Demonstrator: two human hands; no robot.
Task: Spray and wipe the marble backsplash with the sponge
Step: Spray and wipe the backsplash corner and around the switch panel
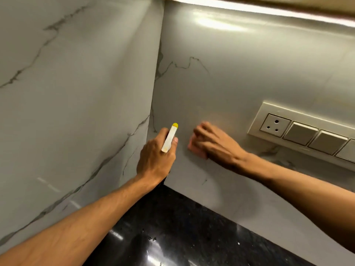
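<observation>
Both hands are up over the black counter (182, 227), low by the corner. The left hand (155, 156) grips a white spray bottle (170, 138) with a yellow tip. The right hand (213, 143) presses the pink sponge (192, 146) on the marble backsplash (230, 83), fingers laid over it. Near it on the right sits a socket plate (276, 125); I think a wet wipe or spray could get into its holes.
</observation>
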